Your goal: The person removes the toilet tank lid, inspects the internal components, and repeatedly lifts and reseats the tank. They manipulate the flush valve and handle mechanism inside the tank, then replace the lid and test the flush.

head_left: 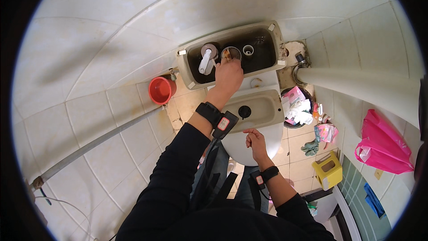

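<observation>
My left hand reaches down into an open cistern at the top centre, fingers bent over a round fitting with brown stains; what they grip is hidden. Beside them on the left stands a white upright fitting with a round top; a short white tube is to the right. My right hand hangs lower, fingers loosely bent with the index out, holding nothing, just below a cream lid with a black round piece, lying on the toilet.
A red bucket is at left near a wall pipe. At right are a filled bin, a white vertical pipe, a pink bag, a yellow plastic item and cloths on the tiled floor.
</observation>
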`<action>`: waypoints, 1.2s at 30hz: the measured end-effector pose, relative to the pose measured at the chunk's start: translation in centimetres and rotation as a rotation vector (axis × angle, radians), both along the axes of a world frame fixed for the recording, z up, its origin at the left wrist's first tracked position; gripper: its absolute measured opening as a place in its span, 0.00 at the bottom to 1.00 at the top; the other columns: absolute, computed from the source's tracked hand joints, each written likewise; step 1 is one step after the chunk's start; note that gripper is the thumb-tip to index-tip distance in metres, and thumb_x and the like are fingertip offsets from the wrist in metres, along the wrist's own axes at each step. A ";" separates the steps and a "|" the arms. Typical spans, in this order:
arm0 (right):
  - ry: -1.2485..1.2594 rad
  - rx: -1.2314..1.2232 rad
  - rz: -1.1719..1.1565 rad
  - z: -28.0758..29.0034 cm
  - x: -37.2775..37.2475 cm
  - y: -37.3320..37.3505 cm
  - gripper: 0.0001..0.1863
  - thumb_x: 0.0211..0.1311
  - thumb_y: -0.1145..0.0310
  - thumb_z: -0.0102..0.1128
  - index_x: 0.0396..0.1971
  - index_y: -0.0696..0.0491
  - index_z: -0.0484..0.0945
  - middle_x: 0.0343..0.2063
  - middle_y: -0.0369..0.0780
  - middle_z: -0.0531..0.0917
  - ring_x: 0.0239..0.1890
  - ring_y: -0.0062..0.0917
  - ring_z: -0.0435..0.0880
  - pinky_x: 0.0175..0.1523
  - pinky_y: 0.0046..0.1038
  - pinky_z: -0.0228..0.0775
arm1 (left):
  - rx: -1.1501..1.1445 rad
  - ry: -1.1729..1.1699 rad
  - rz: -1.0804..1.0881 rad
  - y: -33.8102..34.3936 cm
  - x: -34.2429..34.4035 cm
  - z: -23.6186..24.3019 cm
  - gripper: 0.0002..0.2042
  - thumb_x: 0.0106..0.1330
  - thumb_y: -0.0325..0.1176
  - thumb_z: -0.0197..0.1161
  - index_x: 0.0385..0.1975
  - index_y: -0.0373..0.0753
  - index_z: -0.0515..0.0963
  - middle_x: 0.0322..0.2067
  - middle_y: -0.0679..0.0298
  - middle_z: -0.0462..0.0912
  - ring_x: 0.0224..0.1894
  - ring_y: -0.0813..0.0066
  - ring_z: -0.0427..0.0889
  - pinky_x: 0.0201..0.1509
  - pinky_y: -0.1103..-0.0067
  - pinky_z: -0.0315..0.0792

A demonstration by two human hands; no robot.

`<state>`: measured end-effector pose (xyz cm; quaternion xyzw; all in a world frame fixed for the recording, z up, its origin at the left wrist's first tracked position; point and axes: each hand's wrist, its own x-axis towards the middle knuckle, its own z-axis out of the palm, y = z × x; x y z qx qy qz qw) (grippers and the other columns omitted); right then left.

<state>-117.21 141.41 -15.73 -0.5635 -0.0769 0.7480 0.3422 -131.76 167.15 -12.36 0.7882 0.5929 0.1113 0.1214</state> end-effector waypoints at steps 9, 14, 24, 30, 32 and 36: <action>-0.008 0.007 -0.004 -0.2 1.0 -0.5 0.11 0.72 0.73 0.46 0.43 0.59 0.79 0.19 0.29 0.66 0.19 0.13 0.65 0.26 0.18 0.60 | -0.114 -0.041 0.136 -0.6 -1.1 1.0 0.05 0.59 0.30 0.64 0.30 0.37 0.78 0.38 0.58 0.84 0.42 0.55 0.79 0.45 0.62 0.73; 0.004 -0.034 -0.022 -0.2 0.6 -0.3 0.12 0.71 0.74 0.46 0.42 0.59 0.80 0.19 0.29 0.67 0.19 0.13 0.65 0.25 0.18 0.59 | -0.057 0.010 0.073 -0.6 -1.3 0.7 0.05 0.59 0.30 0.64 0.30 0.37 0.78 0.38 0.59 0.85 0.42 0.56 0.79 0.45 0.63 0.73; 0.006 0.004 0.011 -0.1 0.3 -0.4 0.11 0.72 0.73 0.46 0.44 0.58 0.79 0.20 0.29 0.67 0.20 0.14 0.65 0.26 0.18 0.60 | -0.034 0.077 0.017 -0.1 -1.7 -1.0 0.05 0.60 0.32 0.62 0.27 0.39 0.79 0.31 0.58 0.85 0.41 0.57 0.80 0.44 0.63 0.74; 0.000 0.005 -0.009 -0.3 0.7 -0.8 0.11 0.72 0.73 0.46 0.43 0.59 0.79 0.19 0.29 0.67 0.19 0.14 0.65 0.26 0.18 0.60 | -0.016 -0.067 0.069 -0.9 -1.6 -0.4 0.06 0.66 0.29 0.57 0.30 0.35 0.77 0.28 0.51 0.82 0.37 0.47 0.79 0.40 0.57 0.73; -0.034 -0.035 -0.019 -0.4 0.9 -0.9 0.12 0.71 0.73 0.46 0.43 0.60 0.80 0.18 0.29 0.67 0.18 0.13 0.65 0.25 0.18 0.59 | 0.008 -0.074 0.064 -0.9 -1.7 -0.2 0.06 0.67 0.29 0.56 0.31 0.35 0.77 0.28 0.49 0.82 0.37 0.46 0.79 0.39 0.55 0.73; -0.010 -0.022 -0.036 -0.6 1.3 -1.5 0.11 0.71 0.73 0.47 0.43 0.59 0.79 0.19 0.29 0.67 0.19 0.13 0.65 0.26 0.18 0.60 | -0.022 -0.165 0.098 -0.8 -2.0 0.2 0.04 0.66 0.27 0.56 0.34 0.34 0.77 0.29 0.46 0.81 0.37 0.40 0.78 0.41 0.52 0.72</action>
